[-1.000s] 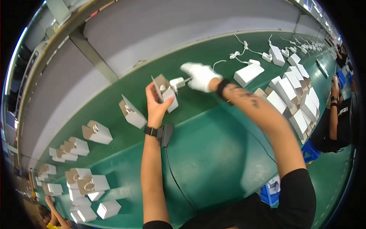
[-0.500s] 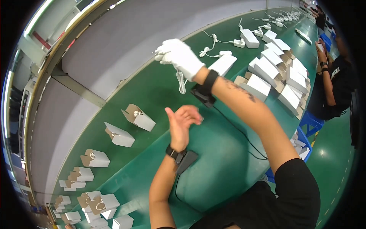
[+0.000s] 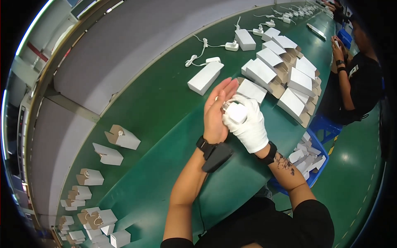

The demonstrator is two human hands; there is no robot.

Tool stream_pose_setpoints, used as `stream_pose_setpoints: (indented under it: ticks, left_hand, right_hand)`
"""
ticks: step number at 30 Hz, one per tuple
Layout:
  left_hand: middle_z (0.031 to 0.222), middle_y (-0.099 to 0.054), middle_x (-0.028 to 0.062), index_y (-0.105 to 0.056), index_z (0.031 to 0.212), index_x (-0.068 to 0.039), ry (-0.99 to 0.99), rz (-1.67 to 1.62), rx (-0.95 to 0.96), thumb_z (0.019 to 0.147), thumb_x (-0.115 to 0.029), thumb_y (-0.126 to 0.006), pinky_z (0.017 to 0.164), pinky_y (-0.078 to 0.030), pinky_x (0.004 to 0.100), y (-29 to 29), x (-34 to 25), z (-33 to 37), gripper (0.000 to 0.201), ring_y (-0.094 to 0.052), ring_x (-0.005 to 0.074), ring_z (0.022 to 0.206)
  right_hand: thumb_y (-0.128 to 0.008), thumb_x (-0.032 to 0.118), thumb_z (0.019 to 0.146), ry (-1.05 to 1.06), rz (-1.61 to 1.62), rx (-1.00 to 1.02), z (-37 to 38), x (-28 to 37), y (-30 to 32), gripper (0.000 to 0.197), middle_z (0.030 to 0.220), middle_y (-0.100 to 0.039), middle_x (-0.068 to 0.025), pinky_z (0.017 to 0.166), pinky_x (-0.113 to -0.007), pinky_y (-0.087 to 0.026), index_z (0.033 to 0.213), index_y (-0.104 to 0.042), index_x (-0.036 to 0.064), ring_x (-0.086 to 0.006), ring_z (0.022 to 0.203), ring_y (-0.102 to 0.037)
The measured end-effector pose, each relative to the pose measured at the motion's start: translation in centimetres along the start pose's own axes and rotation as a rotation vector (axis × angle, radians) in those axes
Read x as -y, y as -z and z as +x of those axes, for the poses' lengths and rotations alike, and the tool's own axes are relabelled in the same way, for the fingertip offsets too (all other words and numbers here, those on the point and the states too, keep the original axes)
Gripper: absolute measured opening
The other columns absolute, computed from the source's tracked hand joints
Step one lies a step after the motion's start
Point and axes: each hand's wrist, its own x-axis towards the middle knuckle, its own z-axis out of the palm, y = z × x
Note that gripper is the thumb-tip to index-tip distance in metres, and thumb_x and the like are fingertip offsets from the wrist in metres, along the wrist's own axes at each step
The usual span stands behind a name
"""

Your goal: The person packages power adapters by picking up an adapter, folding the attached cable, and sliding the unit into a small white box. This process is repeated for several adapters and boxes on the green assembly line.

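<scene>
Two hands are brought together above the green belt point(image 3: 157, 124): a small white charger point(image 3: 237, 112) is gripped by the gloved right hand point(image 3: 247, 126), pressed against the flat, open left hand point(image 3: 218, 111).

A single head-worn fisheye view looks steeply down and forward from above the person's own forearms, which enter from the lower edge. It sits close to the left hand point(image 3: 217, 113) and right hand point(image 3: 247, 126), held near the picture's centre. The green table point(image 3: 157, 103) runs diagonally from lower left to upper right, its edges bending toward the dark circular rim.
</scene>
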Motion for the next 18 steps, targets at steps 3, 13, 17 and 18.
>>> stream_pose_setpoints:
  ticks: [3,13,17,18]
  left_hand:
    - [0.144,-0.039,0.0142,-0.04,0.138,-0.006,0.043,-0.278,0.092,0.1,-0.021,-0.041,0.105,-0.033,0.0335,-1.2,2.0,1.1,0.041,-0.039,0.0228,0.131]
    - [0.136,-0.043,0.0182,-0.041,0.137,-0.012,-0.291,1.487,0.55,0.076,-0.04,-0.069,0.109,-0.023,0.0498,1.3,5.1,5.7,0.073,-0.035,0.0328,0.131]
    - [0.136,-0.043,0.0149,-0.046,0.134,-0.016,-0.365,1.758,0.653,0.064,-0.034,-0.077,0.107,-0.02,0.0588,0.7,6.0,6.5,0.079,-0.033,0.0353,0.131]
    - [0.137,-0.042,0.013,-0.046,0.134,-0.018,-0.282,1.774,0.695,0.061,-0.031,-0.078,0.106,-0.02,0.0603,0.2,5.5,6.4,0.081,-0.032,0.035,0.132]
  right_hand:
    - [-0.072,0.021,0.08,0.165,0.141,-0.081,-0.7,-2.2,-0.2,0.054,0.115,-0.057,-0.0072,0.086,-0.029,-0.047,0.124,-0.049,0.0015,-0.0199,0.094,-0.058]
    - [-0.057,0.055,0.086,-0.405,1.539,0.351,-1.9,-2.5,9.6,0.077,0.121,-0.056,-0.0262,0.067,-0.028,-0.053,0.134,-0.04,-0.0028,-0.0237,0.085,-0.065]
    - [-0.06,0.058,0.083,-0.44,1.665,0.569,-2.8,0.0,9.8,0.084,0.112,-0.06,-0.0238,0.068,-0.026,-0.053,0.135,-0.04,-0.0047,-0.0194,0.076,-0.066]
    - [-0.06,0.06,0.081,-0.46,1.602,0.665,-2.7,0.4,9.9,0.088,0.113,-0.06,-0.0243,0.069,-0.026,-0.053,0.135,-0.039,-0.0053,-0.0201,0.076,-0.066]
